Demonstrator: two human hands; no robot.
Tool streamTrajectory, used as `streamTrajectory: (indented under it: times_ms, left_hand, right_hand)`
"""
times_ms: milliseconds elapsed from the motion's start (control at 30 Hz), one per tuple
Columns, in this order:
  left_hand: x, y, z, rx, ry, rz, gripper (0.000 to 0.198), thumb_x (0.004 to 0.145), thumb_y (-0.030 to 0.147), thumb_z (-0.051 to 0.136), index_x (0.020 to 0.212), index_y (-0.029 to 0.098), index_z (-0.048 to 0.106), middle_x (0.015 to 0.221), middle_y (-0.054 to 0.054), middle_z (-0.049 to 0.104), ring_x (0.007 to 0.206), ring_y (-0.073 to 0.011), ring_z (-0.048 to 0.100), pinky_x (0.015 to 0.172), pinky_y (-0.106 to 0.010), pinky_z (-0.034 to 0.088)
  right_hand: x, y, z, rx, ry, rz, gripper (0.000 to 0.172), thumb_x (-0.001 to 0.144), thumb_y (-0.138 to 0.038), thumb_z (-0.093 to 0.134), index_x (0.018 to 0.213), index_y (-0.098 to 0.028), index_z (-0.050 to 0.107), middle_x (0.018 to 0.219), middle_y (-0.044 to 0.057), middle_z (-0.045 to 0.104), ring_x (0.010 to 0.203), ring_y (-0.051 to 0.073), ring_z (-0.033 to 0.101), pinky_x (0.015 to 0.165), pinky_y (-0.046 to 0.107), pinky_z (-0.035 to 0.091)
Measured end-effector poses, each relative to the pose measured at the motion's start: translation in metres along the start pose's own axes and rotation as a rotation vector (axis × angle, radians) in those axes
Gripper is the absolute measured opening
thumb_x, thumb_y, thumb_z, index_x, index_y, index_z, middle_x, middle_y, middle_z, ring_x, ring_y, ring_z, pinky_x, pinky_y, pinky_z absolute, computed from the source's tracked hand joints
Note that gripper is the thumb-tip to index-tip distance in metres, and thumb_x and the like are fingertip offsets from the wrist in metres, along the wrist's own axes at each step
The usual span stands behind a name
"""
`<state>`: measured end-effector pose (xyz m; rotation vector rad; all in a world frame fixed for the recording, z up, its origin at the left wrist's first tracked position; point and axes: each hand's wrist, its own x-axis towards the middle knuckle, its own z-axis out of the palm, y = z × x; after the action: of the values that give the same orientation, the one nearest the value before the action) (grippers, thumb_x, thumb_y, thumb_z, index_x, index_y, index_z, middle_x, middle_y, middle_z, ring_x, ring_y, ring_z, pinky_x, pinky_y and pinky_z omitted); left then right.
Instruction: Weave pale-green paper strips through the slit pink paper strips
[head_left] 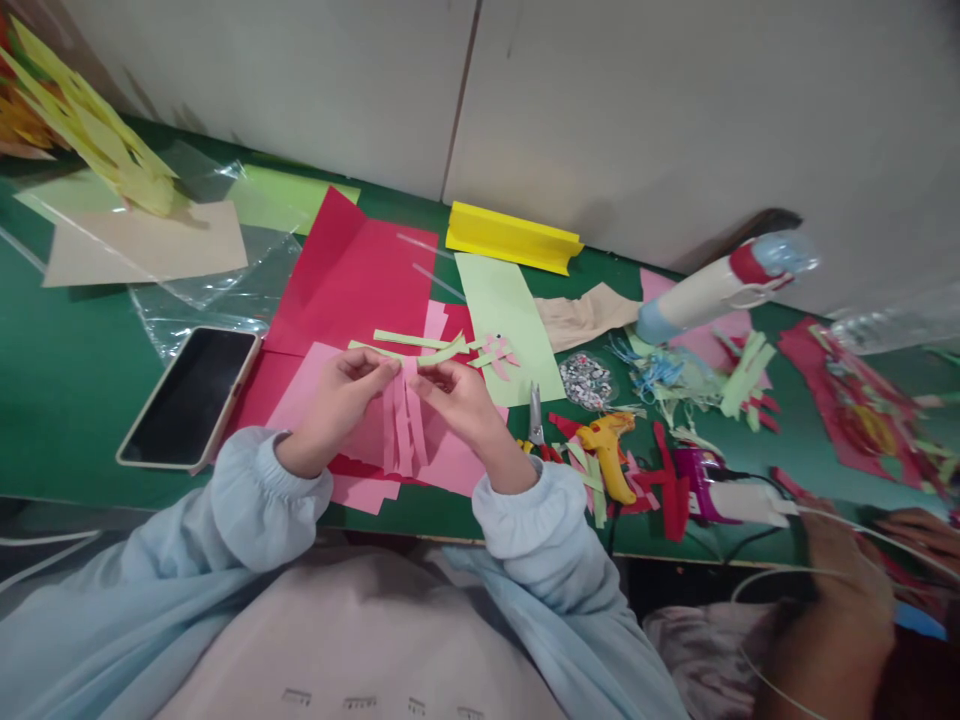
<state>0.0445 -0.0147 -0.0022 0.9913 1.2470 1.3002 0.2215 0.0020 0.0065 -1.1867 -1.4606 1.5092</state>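
Dish (612,388) of small speckled pieces (587,380) near scissors (535,418), pink paper strips (406,430) in the pinch of both hands (351,388) (459,398)

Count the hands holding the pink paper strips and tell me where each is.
2: the left hand and the right hand, side by side at the far ends of the pink paper strips. No holding hand seems hidden.

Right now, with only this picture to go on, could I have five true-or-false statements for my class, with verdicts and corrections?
1. The left hand and right hand hold pink paper strips. True.
2. The phone's screen is brightly lit. False: the phone shows a dark screen.
3. The glue gun is yellow. True.
4. The scissors lie left of the phone. False: the scissors lie to its right.
5. The yellow folded piece is near the wall. True.
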Motion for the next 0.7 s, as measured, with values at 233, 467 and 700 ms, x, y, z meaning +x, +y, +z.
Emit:
streamTrajectory:
  times_ms: [233, 467, 700]
  left_hand:
    - [-0.0020, 0.0009, 0.0023, 0.008, -0.004, 0.007, 0.022, 0.074, 0.036, 0.080, 0.070, 0.018, 0.069, 0.063, 0.002, 0.059, 0.056, -0.0082, 0.049, 0.054, -0.022, 0.038]
    - [-0.0023, -0.0006, 0.0023, 0.019, -0.026, 0.034, 0.021, 0.074, 0.038, 0.080, 0.075, 0.019, 0.073, 0.073, -0.001, 0.068, 0.067, -0.0115, 0.058, 0.067, -0.025, 0.047]
    - [-0.0034, 0.0027, 0.0030, 0.076, -0.018, 0.032, 0.021, 0.076, 0.040, 0.079, 0.076, 0.019, 0.074, 0.077, -0.002, 0.070, 0.072, -0.0134, 0.060, 0.068, -0.026, 0.048]
  right_hand:
    - [0.0077, 0.0075, 0.0110, 0.424, 0.099, 0.117, 0.041, 0.058, -0.048, 0.090, 0.076, -0.019, 0.068, 0.069, -0.003, 0.060, 0.060, 0.009, 0.050, 0.060, 0.025, 0.045]
    - [0.0073, 0.0064, 0.0100, 0.333, 0.103, 0.103, 0.036, 0.063, -0.048, 0.086, 0.074, -0.018, 0.069, 0.063, -0.004, 0.056, 0.058, 0.009, 0.047, 0.058, 0.025, 0.042]
    - [0.0080, 0.0091, 0.0091, 0.330, 0.095, 0.064, 0.034, 0.063, -0.047, 0.086, 0.073, -0.019, 0.070, 0.068, -0.002, 0.061, 0.061, 0.010, 0.051, 0.061, 0.026, 0.045]
